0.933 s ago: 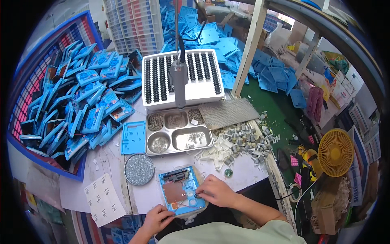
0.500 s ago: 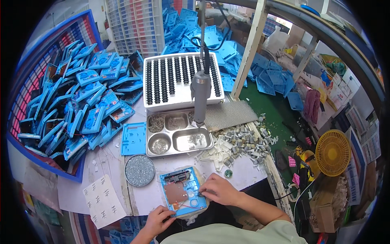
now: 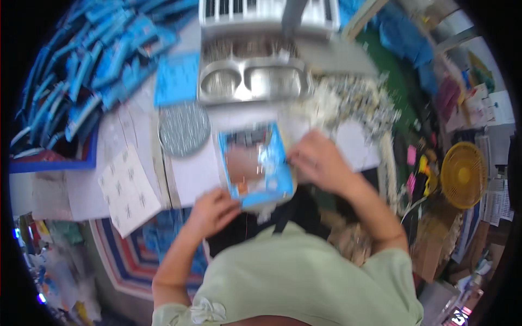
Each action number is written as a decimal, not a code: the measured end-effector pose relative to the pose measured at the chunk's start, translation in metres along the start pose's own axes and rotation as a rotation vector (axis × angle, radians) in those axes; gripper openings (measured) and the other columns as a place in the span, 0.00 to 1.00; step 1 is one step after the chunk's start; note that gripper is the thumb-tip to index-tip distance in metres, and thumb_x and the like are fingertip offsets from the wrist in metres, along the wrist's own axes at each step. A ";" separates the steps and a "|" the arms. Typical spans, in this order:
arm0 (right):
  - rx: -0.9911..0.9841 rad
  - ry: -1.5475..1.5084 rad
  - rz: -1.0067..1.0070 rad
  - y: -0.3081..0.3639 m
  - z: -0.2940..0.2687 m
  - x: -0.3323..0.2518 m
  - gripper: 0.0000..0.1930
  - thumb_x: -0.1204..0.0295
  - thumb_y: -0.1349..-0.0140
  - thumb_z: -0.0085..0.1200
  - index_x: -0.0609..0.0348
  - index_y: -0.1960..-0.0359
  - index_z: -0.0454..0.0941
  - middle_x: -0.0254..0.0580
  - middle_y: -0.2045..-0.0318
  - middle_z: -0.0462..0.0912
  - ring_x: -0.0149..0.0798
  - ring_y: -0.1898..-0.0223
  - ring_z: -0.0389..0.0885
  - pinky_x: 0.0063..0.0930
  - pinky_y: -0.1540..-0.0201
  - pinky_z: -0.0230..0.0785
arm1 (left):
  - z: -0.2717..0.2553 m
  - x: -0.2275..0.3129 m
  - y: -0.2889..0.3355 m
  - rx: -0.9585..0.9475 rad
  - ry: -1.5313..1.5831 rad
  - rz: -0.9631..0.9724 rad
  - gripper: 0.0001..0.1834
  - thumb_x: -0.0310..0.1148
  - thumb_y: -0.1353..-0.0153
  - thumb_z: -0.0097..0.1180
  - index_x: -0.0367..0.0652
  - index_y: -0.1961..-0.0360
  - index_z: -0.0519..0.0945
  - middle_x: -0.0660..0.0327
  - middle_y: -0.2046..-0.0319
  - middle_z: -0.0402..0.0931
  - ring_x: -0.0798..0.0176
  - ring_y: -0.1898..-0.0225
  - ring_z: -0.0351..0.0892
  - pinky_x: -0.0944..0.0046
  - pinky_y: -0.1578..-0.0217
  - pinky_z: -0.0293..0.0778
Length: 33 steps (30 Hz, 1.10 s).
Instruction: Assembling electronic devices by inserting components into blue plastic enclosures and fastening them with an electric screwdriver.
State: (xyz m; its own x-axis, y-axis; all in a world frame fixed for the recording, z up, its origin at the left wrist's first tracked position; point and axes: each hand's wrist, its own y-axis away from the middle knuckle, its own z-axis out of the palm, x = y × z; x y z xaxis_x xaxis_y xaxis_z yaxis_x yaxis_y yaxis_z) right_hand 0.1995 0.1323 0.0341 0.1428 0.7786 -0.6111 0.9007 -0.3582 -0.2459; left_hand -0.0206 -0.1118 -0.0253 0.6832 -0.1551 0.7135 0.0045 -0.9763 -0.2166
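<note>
A blue plastic case lies in front of me with its inside facing up, holding a brown circuit board and a dark block along its far edge. My left hand grips the near left corner, fingers bent over the rim. At the right edge, the fingers of my right hand are pinched together. Blur hides whatever may be between them. Left of the case sits a round dish of grey grains, and beyond it a metal compartment tray with small parts.
A hanging grey tool passes in front of a white tray. Blue cases are heaped at far left; one blue panel lies flat. Small loose parts spread at right. A paper and a yellow basket flank the table.
My view has tipped down toward my body, so the table appears higher and blurred. Both hands stay at the case, the left at its corner, the right at its right edge.
</note>
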 end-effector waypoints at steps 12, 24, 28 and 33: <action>-0.208 -0.061 -0.221 -0.012 0.032 0.000 0.07 0.74 0.49 0.63 0.52 0.68 0.81 0.33 0.68 0.81 0.45 0.59 0.74 0.38 0.56 0.69 | 0.005 0.003 -0.002 0.068 0.119 -0.051 0.16 0.24 0.55 0.71 0.44 0.62 0.85 0.62 0.71 0.71 0.62 0.70 0.74 0.65 0.71 0.70; 0.026 0.040 -0.259 0.016 0.053 -0.005 0.15 0.75 0.60 0.69 0.52 0.68 0.80 0.29 0.62 0.82 0.41 0.57 0.75 0.36 0.54 0.68 | 0.006 0.005 0.002 0.086 0.088 -0.071 0.16 0.24 0.55 0.71 0.44 0.62 0.85 0.62 0.71 0.71 0.62 0.70 0.74 0.65 0.71 0.70; -0.020 0.012 -0.297 0.016 0.051 0.002 0.15 0.75 0.60 0.70 0.54 0.67 0.81 0.30 0.61 0.83 0.43 0.57 0.75 0.37 0.54 0.69 | 0.006 0.005 0.001 0.096 0.074 -0.066 0.16 0.24 0.56 0.71 0.44 0.62 0.85 0.62 0.71 0.71 0.62 0.70 0.74 0.65 0.71 0.70; -0.069 -0.004 -0.167 0.011 0.031 -0.018 0.13 0.75 0.56 0.69 0.54 0.68 0.81 0.34 0.65 0.83 0.45 0.59 0.76 0.38 0.53 0.68 | 0.006 0.009 -0.001 0.094 0.065 -0.072 0.16 0.23 0.57 0.72 0.43 0.63 0.85 0.60 0.71 0.72 0.59 0.71 0.75 0.62 0.72 0.71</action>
State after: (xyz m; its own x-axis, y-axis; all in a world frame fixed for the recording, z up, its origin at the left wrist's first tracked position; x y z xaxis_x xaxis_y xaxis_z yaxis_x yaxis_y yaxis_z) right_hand 0.1945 0.0984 0.0185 -0.0122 0.8222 -0.5690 0.9378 -0.1881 -0.2919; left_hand -0.0102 -0.1115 -0.0225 0.6299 -0.0978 0.7705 0.1219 -0.9673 -0.2224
